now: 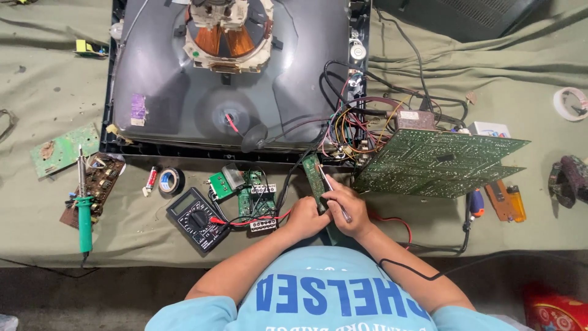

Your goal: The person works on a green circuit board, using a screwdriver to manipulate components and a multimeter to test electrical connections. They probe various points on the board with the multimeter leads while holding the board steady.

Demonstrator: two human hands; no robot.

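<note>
Your desk (37,202), draped in an olive cloth, fills the frame. At upper centre lies a big picture tube (202,104), face down, with a copper coil on its neck. Right of centre a large green circuit board (438,162) stands tilted, and a tangle of wires (355,125) joins it to the tube. Left of your hands sits a black multimeter (197,219); at far left lies a green-handled soldering iron (84,205). At lower centre your left hand (306,217) grips a small narrow green circuit board (315,178), held upright. Your right hand (346,208) pinches a slim metal tool (331,190), its tip against that small board.
</note>
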